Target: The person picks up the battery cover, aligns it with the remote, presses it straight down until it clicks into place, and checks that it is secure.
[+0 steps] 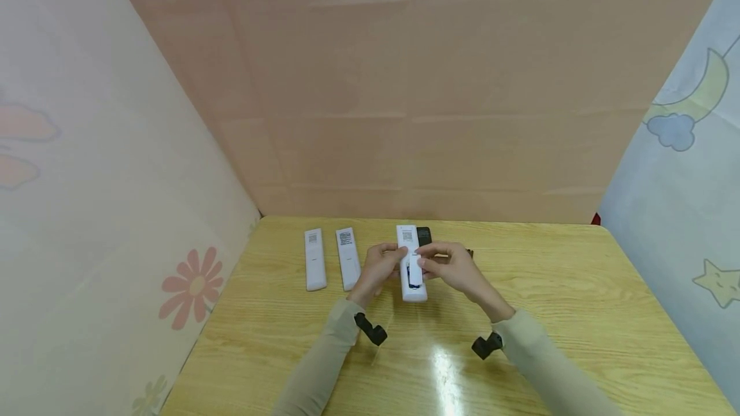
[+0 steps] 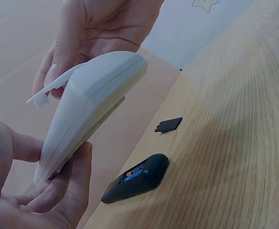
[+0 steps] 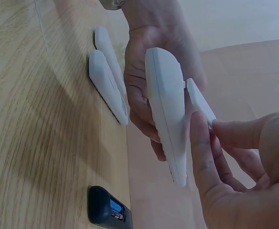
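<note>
White remote (image 1: 410, 248) is hovering above the table (image 1: 549, 287), its back facing the head camera and its battery bay showing; contents are looking too small to tell. Left hand (image 1: 378, 268) is gripping the remote, thumb on one side, fingers curling under. Right hand (image 1: 459, 268) is pinching the white battery cover (image 3: 200, 102) between thumb and fingers, and the cover is tilting away from the remote's back; whether its edge is touching, can't tell.

Black remote (image 2: 139, 183) is lying on the table behind, bay uncovered, with a blue battery (image 3: 115, 206) showing inside. Black cover (image 2: 169, 125) is lying loose near it. To the left, two more white remotes are lying side by side, slightly apart: outer one (image 1: 315, 260), inner one (image 1: 347, 255) nearer the left hand.

Black wrist mounts (image 1: 370, 329) are sitting at both sleeves (image 1: 324, 355). Tan backdrop (image 1: 405, 82) is hanging behind.
</note>
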{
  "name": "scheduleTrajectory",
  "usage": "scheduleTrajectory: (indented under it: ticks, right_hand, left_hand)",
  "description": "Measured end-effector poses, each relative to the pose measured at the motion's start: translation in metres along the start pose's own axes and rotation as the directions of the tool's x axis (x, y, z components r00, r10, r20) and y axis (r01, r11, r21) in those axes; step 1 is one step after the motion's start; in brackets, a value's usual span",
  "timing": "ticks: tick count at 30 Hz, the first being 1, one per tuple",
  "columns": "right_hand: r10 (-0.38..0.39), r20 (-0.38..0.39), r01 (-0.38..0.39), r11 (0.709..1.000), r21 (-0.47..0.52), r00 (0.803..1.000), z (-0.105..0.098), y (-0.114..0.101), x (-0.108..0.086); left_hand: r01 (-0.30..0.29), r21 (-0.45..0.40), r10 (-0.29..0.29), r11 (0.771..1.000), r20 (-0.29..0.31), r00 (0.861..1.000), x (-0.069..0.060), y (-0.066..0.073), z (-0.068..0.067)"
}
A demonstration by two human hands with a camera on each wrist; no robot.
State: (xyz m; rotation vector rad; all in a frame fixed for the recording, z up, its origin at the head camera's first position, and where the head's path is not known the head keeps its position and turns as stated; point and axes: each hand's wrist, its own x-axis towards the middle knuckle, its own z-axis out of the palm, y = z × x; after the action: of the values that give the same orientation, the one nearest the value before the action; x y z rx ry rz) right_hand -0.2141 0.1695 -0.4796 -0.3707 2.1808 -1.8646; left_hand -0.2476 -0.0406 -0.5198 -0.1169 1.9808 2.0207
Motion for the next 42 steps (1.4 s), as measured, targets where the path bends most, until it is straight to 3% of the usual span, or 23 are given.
scheduleTrajectory:
  ticks: [18,33,42]
  right_hand:
    - [0.001,0.005,-0.001,1.000,-0.007,1.000,0.0024,0.0028,-0.0006]
    - [-0.036,-0.001,0.035,0.996,-0.084,0.999,0.0033,0.0034,0.0002]
    - [0.002,-0.014,-0.004,0.992,-0.129,1.000,0.0057,0.0045,0.0016]
  left_hand:
    - [-0.008,-0.015,0.008,1.000,0.008,1.000,-0.0006,-0.0001,0.0008]
    - [-0.009,-0.011,0.009,1.000,0.008,1.000,-0.0002,0.0016,-0.0006]
    - [0.002,-0.008,-0.002,1.000,-0.003,1.000,0.0003,0.0033,-0.0004]
